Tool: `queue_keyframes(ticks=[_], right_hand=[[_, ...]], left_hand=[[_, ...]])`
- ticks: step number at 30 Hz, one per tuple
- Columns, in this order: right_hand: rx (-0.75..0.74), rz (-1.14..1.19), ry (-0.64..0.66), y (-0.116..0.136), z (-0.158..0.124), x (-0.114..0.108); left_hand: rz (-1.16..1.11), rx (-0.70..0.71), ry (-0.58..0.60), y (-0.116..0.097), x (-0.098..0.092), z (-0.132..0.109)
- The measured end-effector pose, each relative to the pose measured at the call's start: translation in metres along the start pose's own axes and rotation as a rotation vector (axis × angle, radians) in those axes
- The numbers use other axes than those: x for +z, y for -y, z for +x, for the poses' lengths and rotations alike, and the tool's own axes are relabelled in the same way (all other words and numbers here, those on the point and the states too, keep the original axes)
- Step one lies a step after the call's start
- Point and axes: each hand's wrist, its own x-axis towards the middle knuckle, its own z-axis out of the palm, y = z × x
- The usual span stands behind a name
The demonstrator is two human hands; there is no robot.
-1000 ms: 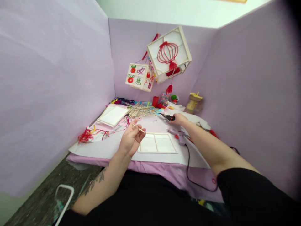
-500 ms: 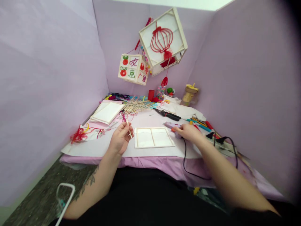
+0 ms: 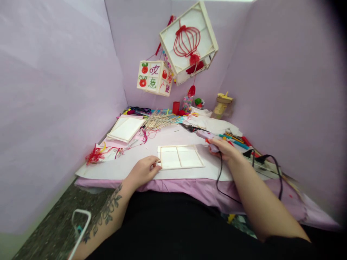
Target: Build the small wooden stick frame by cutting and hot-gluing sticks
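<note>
On the white sheet in front of me lies a rectangular panel of white paper framed with thin wooden sticks (image 3: pixel 179 157), with one stick across its middle. My left hand (image 3: pixel 145 170) is at the panel's left edge, finger and thumb pinched on a short wooden stick (image 3: pixel 158 161); only a bit of the stick shows. To the right of the panel, my right hand (image 3: pixel 223 148) is wrapped around a light purple hot glue gun (image 3: pixel 205 135), its nozzle pointing left and away from me. A black cord (image 3: pixel 220 177) hangs from the glue gun.
Stacked framed panels (image 3: pixel 127 129) lie at the back left, by loose wooden sticks (image 3: pixel 159 120) and red yarn (image 3: pixel 94 155). Black-handled pliers (image 3: pixel 191 127) are beyond the glue gun. A power strip (image 3: pixel 262 167) sits at right. Decorated lanterns (image 3: pixel 187 45) hang above; a drink cup (image 3: pixel 222 105) stands behind.
My left hand has come down and right to the panel's left edge, turning palm down with the stick. My right hand has shifted slightly right with the glue gun. The view has moved a little.
</note>
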Motion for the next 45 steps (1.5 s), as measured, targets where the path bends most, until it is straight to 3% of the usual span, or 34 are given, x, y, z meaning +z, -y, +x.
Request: queue_keyframes(ticks=[3,6,9,13,19,26,32,45], right_hand=[[0.016,0.209,0.172,0.011,-0.013,0.007],[0.024,0.378,0.387,0.025,-0.03,0.022],[0.016,0.382,0.536,0.039,-0.048,0.043],[0.053,0.299,0.646,0.054,-0.07,0.066],[0.029,-0.054,0.625,0.064,-0.082,0.08],[0.001,-0.302,0.538,0.07,-0.082,0.087],[-0.009,-0.369,0.553,0.08,-0.087,0.089],[0.017,-0.411,0.529,0.076,-0.084,0.091]], left_hand=[[0.046,0.032,0.074,0.001,0.0,-0.002],[0.047,0.05,0.039,0.003,-0.001,-0.003],[-0.009,0.054,-0.04,0.006,-0.001,-0.004],[-0.005,-0.049,0.065,0.006,-0.001,-0.002],[0.031,-0.152,0.193,0.003,-0.002,-0.001],[0.093,-0.192,0.224,0.006,-0.002,0.001],[0.128,-0.188,0.237,0.006,-0.003,0.002],[0.117,-0.192,0.248,0.005,-0.003,0.003]])
